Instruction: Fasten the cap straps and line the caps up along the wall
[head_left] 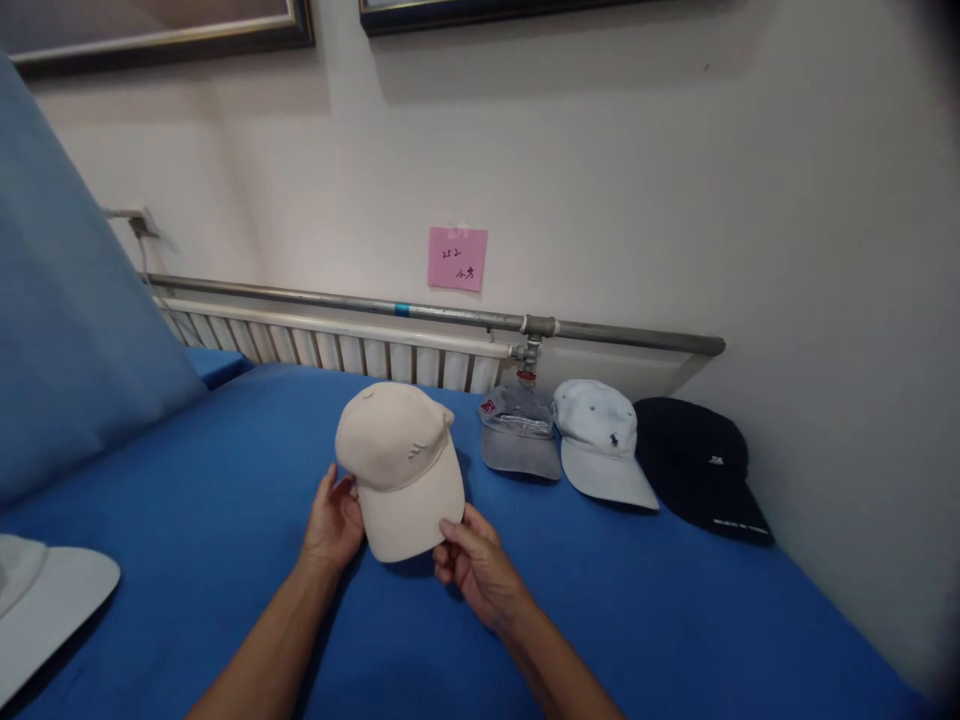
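A cream baseball cap (394, 450) is held above the blue-covered surface (247, 470), its brim towards me. My right hand (480, 565) pinches the right front edge of the brim between thumb and fingers. At the cap's left side is my left hand (334, 520), its fingers curved against the lower left edge and partly hidden behind it. Right of the cap, a grey cap (521, 435), a pale blue-white cap (600, 435) and a black cap (694, 460) lie in a row, brims forward.
A white brim (60, 600) shows at the left edge. Behind the surface run a white radiator (375, 357) and a metal pipe (322, 298) with a valve (529, 360). A blue curtain (75, 300) hangs at left; a pink note (457, 259) is on the wall.
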